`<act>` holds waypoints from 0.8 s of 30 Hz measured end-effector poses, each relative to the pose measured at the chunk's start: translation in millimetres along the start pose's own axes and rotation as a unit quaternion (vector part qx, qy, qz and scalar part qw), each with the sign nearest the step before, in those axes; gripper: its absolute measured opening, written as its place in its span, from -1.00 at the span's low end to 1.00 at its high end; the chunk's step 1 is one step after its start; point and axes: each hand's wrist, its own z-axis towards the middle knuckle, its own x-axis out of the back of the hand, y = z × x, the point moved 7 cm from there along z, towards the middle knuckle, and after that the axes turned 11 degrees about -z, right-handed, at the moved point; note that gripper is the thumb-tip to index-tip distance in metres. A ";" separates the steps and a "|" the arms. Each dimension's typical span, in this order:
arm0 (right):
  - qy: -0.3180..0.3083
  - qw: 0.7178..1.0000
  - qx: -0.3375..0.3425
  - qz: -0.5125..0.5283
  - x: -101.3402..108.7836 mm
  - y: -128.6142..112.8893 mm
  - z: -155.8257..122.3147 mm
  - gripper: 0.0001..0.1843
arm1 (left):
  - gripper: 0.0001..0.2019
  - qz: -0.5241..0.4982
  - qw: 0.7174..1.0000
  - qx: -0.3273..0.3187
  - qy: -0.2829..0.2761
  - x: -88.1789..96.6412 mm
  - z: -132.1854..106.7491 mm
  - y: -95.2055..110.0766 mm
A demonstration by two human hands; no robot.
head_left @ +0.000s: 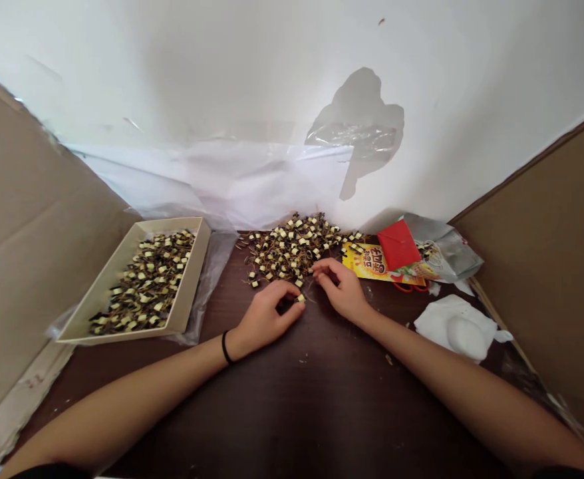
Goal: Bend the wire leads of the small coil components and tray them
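Observation:
My left hand [271, 314], with a black band [226, 347] at its wrist, pinches a small yellow-and-black coil part [300, 299] between thumb and forefinger. It looks like a small transformer with thin copper-coloured wire leads. Close by on the right, my right hand [342, 287] has thumb and forefinger drawn together at the near right edge of a heap of similar parts [292, 247]. What lies between those fingertips, if anything, is too small to make out. Both hands rest low over the dark brown table [292, 406].
A cream box lid [186, 293] full of similar parts stands left on clear plastic [215, 273]. Right of the heap lie a yellow packet [366, 263], a red packet [399, 244], a silver bag [454, 249] and white tissue [451, 326]. Cardboard walls [561, 266] flank the table.

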 end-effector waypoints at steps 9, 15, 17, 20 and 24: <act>-0.026 0.991 0.123 -0.052 -6.7 -31.5 -15.5 -0.72 | -0.80 -0.106 0.993 0.055 0.004 3.9 4.2 -12.9; -0.011 0.986 0.129 -0.105 -9.0 -29.9 -14.8 -0.78 | -0.81 -0.107 0.993 0.053 -0.017 1.9 4.5 -11.0; -0.013 0.981 0.151 -0.121 -10.0 -31.9 -15.6 -0.78 | -0.81 -0.106 0.993 0.053 -0.020 1.6 4.8 -10.5; -0.016 0.972 0.176 -0.157 -10.9 -35.2 -17.4 -0.77 | -0.80 -0.111 0.992 0.054 -0.023 0.9 4.8 -10.8; -0.017 0.964 0.187 -0.191 -11.8 -37.4 -18.9 -0.79 | -0.80 -0.113 0.992 0.057 -0.008 3.6 5.1 -11.7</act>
